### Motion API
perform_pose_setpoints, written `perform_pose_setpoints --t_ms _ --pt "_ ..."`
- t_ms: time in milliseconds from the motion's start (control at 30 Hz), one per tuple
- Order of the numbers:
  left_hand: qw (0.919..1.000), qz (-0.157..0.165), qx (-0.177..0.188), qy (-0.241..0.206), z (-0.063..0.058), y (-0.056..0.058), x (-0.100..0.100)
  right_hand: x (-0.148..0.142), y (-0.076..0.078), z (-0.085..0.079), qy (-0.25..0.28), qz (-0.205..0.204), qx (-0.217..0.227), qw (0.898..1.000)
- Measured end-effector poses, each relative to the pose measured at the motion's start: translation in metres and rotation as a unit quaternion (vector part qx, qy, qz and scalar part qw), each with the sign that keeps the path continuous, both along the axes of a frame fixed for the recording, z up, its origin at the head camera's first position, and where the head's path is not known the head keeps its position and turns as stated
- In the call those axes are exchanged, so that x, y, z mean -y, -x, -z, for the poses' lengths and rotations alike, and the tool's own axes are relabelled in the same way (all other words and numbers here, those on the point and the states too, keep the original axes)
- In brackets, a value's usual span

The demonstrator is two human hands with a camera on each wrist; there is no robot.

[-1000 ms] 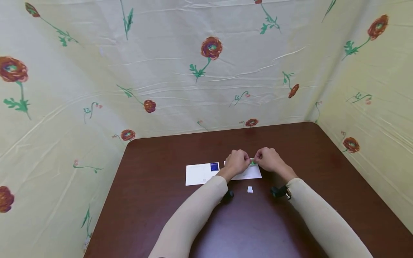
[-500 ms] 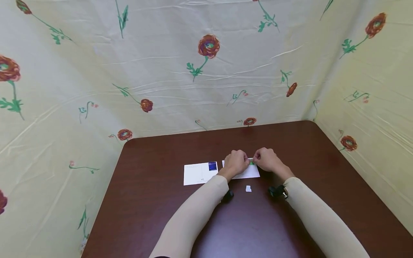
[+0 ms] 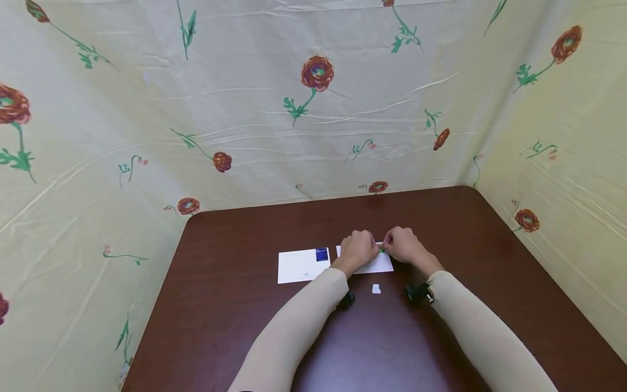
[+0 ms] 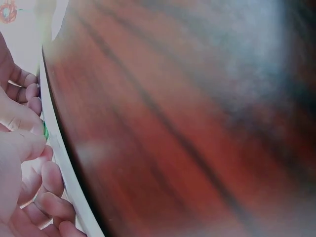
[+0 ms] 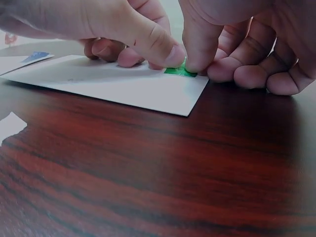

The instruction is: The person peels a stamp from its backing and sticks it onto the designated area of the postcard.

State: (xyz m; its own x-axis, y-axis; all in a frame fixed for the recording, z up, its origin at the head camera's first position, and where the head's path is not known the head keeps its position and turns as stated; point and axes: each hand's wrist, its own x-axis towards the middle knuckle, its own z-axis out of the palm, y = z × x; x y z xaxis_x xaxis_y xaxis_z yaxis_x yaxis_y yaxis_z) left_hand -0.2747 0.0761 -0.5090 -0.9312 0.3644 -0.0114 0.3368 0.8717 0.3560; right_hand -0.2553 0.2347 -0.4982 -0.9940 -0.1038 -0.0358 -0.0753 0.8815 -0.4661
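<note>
A white postcard [image 3: 374,266] lies on the table under both hands. On its top right corner is a small green stamp [image 5: 180,70], mostly covered by fingers. In the head view my left hand [image 3: 358,251] comes from the left and pinches the stamp's left side, thumb on it. My right hand [image 3: 406,245] meets it from the right, thumb and fingers curled at the stamp's other edge. The two thumb tips almost touch in the right wrist view. Fingers of both hands and a sliver of green stamp [image 4: 46,131] appear in the left wrist view.
Left of the hands lies a second white postcard [image 3: 299,267] with a dark blue stamp [image 3: 321,254]. A small scrap of white paper [image 3: 376,289] sits nearer on the brown table [image 3: 235,326]. Flowered cloth [image 3: 264,109] hangs behind and at the sides.
The view has shifted slightly with the head. Both hands stay at the green stamp, the fingertips drawing marginally closer together.
</note>
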Motion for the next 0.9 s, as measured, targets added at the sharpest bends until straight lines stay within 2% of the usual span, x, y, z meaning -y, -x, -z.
perform_pose_setpoints --t_ms 267,567,733,900 --pt "0.9999 -0.003 -0.011 0.010 -0.0005 -0.0022 -0.0025 -0.0004 -0.0006 0.0019 -0.014 0.013 -0.036 0.999" --pt "0.9998 0.010 -0.017 -0.004 0.0041 -0.0030 -0.0038 -0.0031 -0.0028 0.0060 -0.026 -0.036 -0.080 0.996" --pt "0.9998 0.004 -0.016 -0.006 0.0036 -0.0034 -0.0025 -0.0056 -0.0022 0.0041 -0.036 -0.059 -0.077 0.995" --pt "0.9998 0.012 -0.013 -0.001 0.0024 -0.0032 -0.0011 -0.0087 -0.0020 0.0030 -0.046 -0.074 -0.051 0.995"
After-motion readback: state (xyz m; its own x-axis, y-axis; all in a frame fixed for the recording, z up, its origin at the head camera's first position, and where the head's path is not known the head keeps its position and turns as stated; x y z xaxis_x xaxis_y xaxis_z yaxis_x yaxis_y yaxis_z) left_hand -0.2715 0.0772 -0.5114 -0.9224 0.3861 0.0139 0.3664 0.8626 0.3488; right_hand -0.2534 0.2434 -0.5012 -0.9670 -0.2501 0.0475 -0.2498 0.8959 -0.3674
